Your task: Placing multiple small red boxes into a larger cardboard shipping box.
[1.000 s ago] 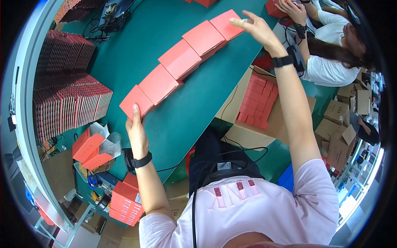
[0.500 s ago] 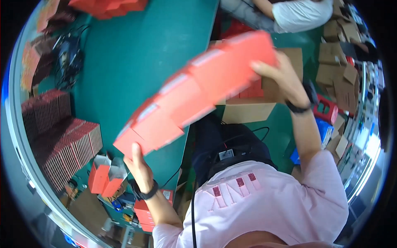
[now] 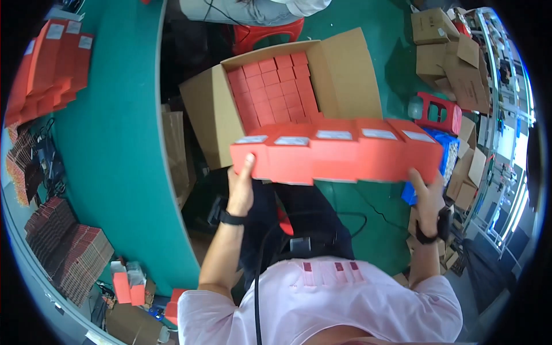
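Held a row of red boxes in the air, above the lap and just in front of an open carton partly filled with more red boxes. Left hand pressed against one end, right hand against the other, both clamped. Green table alongside, at the left.

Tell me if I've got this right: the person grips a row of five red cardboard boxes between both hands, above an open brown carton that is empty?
Not quite. The open brown carton is not empty: the head view shows red boxes packed inside. The left hand and right hand do press the row of five red cardboard boxes between them.
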Motion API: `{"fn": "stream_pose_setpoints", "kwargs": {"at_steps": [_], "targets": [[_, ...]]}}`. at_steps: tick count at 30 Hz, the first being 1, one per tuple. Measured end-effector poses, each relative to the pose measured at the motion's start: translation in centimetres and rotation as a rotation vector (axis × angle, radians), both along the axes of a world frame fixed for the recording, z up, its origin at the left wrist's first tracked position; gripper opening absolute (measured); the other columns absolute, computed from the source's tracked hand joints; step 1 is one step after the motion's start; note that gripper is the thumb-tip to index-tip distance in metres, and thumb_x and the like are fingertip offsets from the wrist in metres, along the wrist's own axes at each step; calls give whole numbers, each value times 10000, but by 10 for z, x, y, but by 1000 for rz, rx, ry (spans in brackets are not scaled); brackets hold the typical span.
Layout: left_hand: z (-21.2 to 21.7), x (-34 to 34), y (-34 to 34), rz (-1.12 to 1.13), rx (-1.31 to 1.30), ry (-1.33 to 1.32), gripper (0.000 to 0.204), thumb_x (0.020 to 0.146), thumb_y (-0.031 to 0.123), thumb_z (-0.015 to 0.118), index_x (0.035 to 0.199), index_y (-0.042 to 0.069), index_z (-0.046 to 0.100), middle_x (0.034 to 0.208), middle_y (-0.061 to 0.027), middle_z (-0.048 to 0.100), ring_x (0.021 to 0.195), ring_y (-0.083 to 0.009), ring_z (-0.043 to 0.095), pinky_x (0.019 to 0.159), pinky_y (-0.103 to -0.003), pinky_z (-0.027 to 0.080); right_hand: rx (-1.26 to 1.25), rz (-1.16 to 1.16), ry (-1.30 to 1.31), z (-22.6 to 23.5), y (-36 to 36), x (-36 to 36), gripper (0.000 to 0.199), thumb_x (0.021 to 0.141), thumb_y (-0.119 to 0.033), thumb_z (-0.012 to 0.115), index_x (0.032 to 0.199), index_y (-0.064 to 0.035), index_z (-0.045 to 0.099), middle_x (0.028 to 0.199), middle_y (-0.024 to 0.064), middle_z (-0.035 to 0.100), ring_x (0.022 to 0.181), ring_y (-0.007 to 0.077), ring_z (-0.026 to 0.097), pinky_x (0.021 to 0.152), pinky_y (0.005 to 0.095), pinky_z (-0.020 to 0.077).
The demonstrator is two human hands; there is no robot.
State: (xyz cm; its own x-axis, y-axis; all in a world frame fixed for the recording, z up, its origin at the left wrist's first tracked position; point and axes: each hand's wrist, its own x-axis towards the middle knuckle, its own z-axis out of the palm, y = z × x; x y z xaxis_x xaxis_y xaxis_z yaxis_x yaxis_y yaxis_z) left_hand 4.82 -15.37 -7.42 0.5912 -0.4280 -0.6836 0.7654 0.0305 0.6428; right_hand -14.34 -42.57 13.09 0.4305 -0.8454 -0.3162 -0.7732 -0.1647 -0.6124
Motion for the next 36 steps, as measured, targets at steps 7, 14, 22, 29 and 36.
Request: {"fn": "stream_pose_setpoints", "kwargs": {"at_steps": [7,14,22,29,36], "targets": [[-166,105,-69,171,10,-193,491,871,349,664,1201,-1,567,1224,-52,575,1137,-141,514,1007,-303,371,97,172,-421,-270,-116,108,325,850,-196,686,1084,21,625,965,41,661,897,112,585,814,267,460],[-244,140,-120,280,239,-246,572,814,323,733,1228,-23,543,1222,-84,579,1143,-150,505,990,-303,378,380,126,-416,-430,-188,168,493,825,-282,704,1181,31,569,1163,82,597,1064,166,556,952,319,430],[-335,174,-167,544,93,-273,543,785,231,764,1231,66,501,1174,-39,582,1077,-202,548,910,-395,458,742,-118,-614,-525,-199,201,464,859,-271,646,1241,-31,536,1335,42,492,1328,166,328,1149,357,170],[-391,159,-195,663,21,-264,856,787,322,754,1409,42,236,1369,-141,420,1223,-321,428,1045,-556,330,817,-342,-625,-593,-211,225,481,851,-87,637,1294,-10,465,1440,147,313,1334,200,320,1082,290,296],[-390,168,-228,594,-627,520,889,882,465,587,1484,113,35,1523,-176,49,1404,-398,91,1114,-607,179,1424,-705,-861,-583,-173,246,772,878,-149,616,1462,-63,118,1514,190,104,1374,415,182,1043,608,326]]}}
